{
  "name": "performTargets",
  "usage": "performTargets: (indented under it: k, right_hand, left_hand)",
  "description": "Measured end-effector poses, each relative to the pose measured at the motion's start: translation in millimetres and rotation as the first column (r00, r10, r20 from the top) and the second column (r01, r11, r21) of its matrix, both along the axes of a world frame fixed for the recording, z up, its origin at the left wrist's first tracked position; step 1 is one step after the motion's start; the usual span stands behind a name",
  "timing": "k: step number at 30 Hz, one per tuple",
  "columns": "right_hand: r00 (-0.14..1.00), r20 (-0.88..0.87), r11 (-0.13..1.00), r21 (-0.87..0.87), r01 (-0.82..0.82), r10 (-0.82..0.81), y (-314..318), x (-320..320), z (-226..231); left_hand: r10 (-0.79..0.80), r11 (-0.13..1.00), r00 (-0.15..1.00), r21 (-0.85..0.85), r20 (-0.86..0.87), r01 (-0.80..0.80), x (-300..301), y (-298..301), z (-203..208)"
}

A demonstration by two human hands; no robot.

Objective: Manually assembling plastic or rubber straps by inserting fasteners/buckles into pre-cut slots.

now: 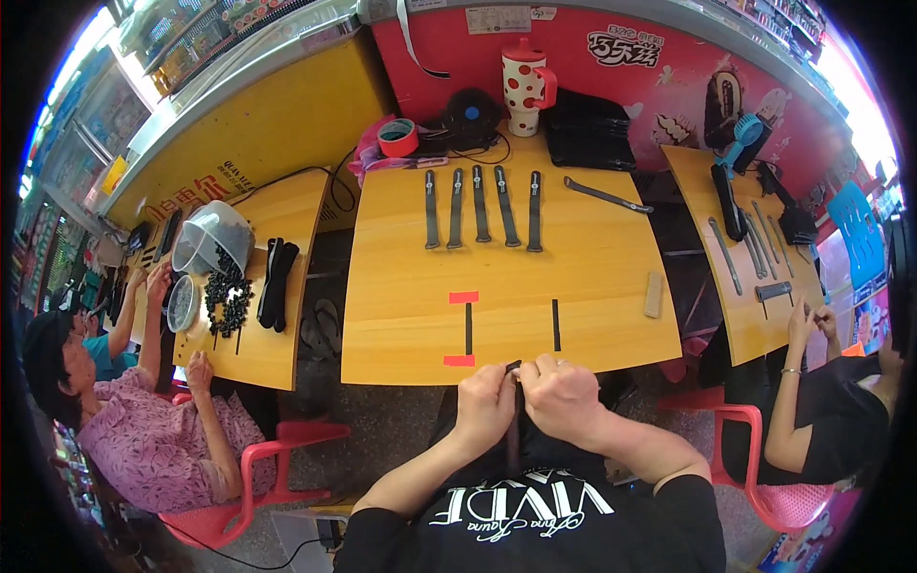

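Left: small black parts spread out from a translucent round plastic tub on a yellow wood-grain table. Centre: five flat dark-grey straps lie in a row, beyond two short red tape strips. At the central table's near edge, the left hand and right hand, close together, both clamp a narrow dark strap, extending below them. Right: a beige rectangular block.

Dressed at six o'clock in a black short-sleeved shirt, printed with white block and script lettering.
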State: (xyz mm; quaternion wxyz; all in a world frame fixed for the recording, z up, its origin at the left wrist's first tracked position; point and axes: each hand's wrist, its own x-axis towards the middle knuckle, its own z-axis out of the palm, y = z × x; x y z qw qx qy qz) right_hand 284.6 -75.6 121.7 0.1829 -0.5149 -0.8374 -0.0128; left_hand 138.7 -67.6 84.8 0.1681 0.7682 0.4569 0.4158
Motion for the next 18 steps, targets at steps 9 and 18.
performTargets:
  k: [9,18]
  right_hand:
    - [0.936,-0.351,0.988,-0.128,-0.085,0.035,13,8,-7]
    - [0.925,-0.334,0.936,-0.227,-0.268,0.183,13,21,8]
  left_hand:
    - [-0.006,0.908,0.905,-0.376,0.425,0.182,-7,-2,-5]
    - [-0.367,0.888,0.913,-0.226,0.177,0.400,-29,9,23]
